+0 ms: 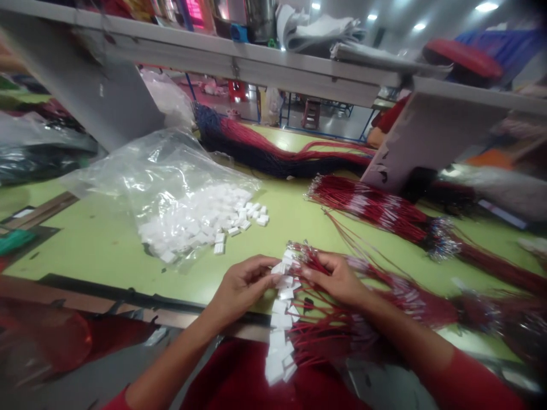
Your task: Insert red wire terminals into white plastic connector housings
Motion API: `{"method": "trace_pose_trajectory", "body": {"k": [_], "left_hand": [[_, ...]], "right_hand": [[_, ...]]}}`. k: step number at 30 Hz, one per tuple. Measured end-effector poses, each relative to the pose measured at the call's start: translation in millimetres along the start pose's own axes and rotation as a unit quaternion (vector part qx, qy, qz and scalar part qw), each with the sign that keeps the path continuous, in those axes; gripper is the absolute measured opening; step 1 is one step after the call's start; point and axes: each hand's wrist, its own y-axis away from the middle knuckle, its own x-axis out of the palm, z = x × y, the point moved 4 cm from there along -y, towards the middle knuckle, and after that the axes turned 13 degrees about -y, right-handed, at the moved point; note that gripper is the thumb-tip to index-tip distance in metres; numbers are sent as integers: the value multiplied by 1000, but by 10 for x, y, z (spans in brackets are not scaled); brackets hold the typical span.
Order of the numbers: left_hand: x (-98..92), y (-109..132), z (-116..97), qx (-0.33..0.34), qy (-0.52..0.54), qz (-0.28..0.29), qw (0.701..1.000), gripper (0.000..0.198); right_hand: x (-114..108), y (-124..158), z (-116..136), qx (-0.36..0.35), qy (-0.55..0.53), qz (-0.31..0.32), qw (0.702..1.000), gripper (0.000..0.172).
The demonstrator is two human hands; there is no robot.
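White connector [279, 267] is sitting nr the green bench's [282, 219] front edge, your L hand [245, 285] pinching it; its long axis is blurring out. Red wires [315, 262] are running approx. L–R, metal tips [294, 246] pointing L & away, your R hand [339, 279] gripping them, partly hiding them.

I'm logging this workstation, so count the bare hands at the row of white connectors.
2: the left hand is left of the row, pinching a white connector; the right hand is right of it, holding red wires. No others show there.
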Motion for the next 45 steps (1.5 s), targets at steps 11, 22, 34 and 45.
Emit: {"method": "trace_pose_trajectory", "body": {"k": [11,22,34,45], "left_hand": [[-23,8,-135,121,-71,-34,990,20],[188,90,-203,193,-99,-72,974,18],[-885,96,358,78,-487,-181,851,35],[-1037,-158,445,90,-504,-28,859,28]], "right_hand": [[49,23,-36,49,-8,41,998,33],[133,40,-60,2,34,71,997,33],[33,29,30,-9,86,39,995,37],[-66,-18,-15,-8,106,46,993,26]]}}
